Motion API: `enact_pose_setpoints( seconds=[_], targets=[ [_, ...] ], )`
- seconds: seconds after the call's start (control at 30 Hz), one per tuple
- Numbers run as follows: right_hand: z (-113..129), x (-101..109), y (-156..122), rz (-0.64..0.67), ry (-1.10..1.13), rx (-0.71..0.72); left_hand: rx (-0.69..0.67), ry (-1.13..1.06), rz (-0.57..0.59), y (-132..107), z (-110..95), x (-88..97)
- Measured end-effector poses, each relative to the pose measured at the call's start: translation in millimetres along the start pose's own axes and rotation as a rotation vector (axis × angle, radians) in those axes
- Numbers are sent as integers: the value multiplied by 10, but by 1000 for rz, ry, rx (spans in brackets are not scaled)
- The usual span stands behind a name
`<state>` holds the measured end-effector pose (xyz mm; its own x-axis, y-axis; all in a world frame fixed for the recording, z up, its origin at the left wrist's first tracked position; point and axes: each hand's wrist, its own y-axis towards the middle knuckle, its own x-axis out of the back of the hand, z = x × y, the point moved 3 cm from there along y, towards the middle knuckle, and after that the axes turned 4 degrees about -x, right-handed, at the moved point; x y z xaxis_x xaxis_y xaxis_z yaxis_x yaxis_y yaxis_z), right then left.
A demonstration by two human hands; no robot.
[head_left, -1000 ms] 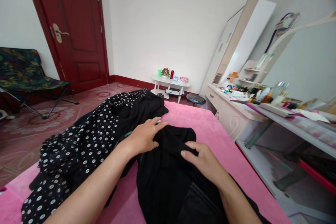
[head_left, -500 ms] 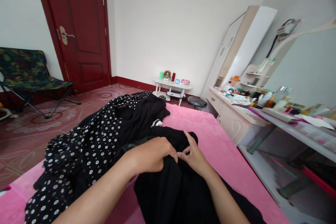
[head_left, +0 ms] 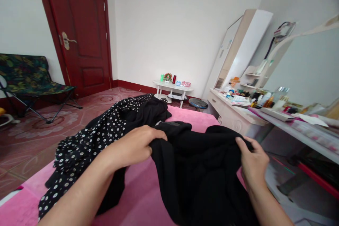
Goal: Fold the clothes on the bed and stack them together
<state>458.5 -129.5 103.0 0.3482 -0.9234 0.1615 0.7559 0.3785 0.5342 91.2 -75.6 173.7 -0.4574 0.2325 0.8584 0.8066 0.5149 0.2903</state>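
Observation:
A plain black garment (head_left: 203,169) is stretched between my two hands above the pink bed cover (head_left: 143,190); its exact kind does not show. My left hand (head_left: 140,144) grips its upper left edge, thumb below and fingers over the cloth. At the upper right edge, my right hand (head_left: 253,157) pinches the fabric between thumb and fingers. The lower part of the garment hangs toward me and runs out of view. Left of it lies a black dress-like piece with white dots (head_left: 106,132), heaped with other black cloth (head_left: 153,109).
A dressing table (head_left: 238,111) crowded with bottles stands on the right, joined by a grey desk (head_left: 299,127). Beyond the bed are a low white table (head_left: 172,86) and a round stool (head_left: 198,103). A folding chair (head_left: 34,77) stands left, near the red door (head_left: 79,35).
My hands were close together on the bunched black garment. They have moved apart, the right one far to the right, and the cloth is now spread and raised between them.

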Motion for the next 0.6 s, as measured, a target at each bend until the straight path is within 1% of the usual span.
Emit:
enact_pose_setpoints(
  seconds=[0.03,0.07,0.1,0.13,0.17,0.2,0.23,0.27,0.3,0.33,0.4,0.43,0.47,0.5,0.53,0.6],
  targets=[
    [-41,154,24,43,-9,-26,56,50,-21,-27,112,1],
    [-96,278,22,166,-30,-55,101,101,-10,-56,216,-30],
    [-163,374,-8,351,-59,-94,130,143,39,-88,305,-86],
    [-245,454,-62,560,-95,-149,137,161,127,-123,370,-157],
    [-336,527,-128,746,-134,-222,123,143,247,-159,407,-231],
    [-429,597,-187,879,-170,-298,92,90,376,-194,415,-291],
    [-518,658,-225,943,-200,-361,53,14,482,-219,398,-325],
    [-597,706,-233,937,-222,-391,10,-66,544,-224,365,-331],
    [-664,734,-217,884,-244,-385,-24,-125,547,-199,331,-317],
    [-717,739,-189,816,-266,-349,-44,-149,493,-145,310,-300],
    [-787,679,-138,714,-312,-259,-22,-95,277,22,344,-319],
    [-806,620,-127,692,-333,-228,25,-40,167,111,405,-379],
    [-812,548,-129,698,-348,-207,91,16,78,194,493,-475],
    [-800,470,-142,725,-356,-185,169,64,29,266,599,-602],
    [-769,398,-163,764,-358,-155,245,90,31,323,711,-750],
    [-661,304,-204,845,-371,-72,352,75,99,391,889,-1020]
  ],
)
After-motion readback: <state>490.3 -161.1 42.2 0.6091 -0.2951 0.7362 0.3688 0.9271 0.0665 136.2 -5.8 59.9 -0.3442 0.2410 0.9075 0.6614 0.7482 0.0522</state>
